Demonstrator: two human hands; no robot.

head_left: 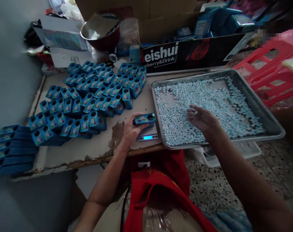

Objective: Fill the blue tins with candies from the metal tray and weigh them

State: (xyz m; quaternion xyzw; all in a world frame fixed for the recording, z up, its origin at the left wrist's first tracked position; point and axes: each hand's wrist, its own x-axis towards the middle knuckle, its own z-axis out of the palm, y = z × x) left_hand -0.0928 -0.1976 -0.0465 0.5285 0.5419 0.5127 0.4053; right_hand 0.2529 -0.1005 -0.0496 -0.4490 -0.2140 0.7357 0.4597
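Note:
My left hand (131, 129) is wrapped round a small blue box (145, 118) with a dark hole in its top and holds it over a digital scale (147, 137). The scale's display is lit; its digits are too small to read. A pale tablet sits at the box's right end. My right hand (201, 118) is above a metal tray (163, 137) spread with pale blue and white tablets (177, 125). Its fingers are curled, and a few whitish tablets seem to be between them. To the left, many similar blue boxes (95, 93) stand upright in rows, holes facing up.
More blue boxes (14, 151) lie stacked at the table's left end. Behind stand a black printed carton (185, 54) holding blue packages, and a red bowl (101, 35). Pink plastic stools (269, 61) are at the right. A white basket (248, 149) is below the tray.

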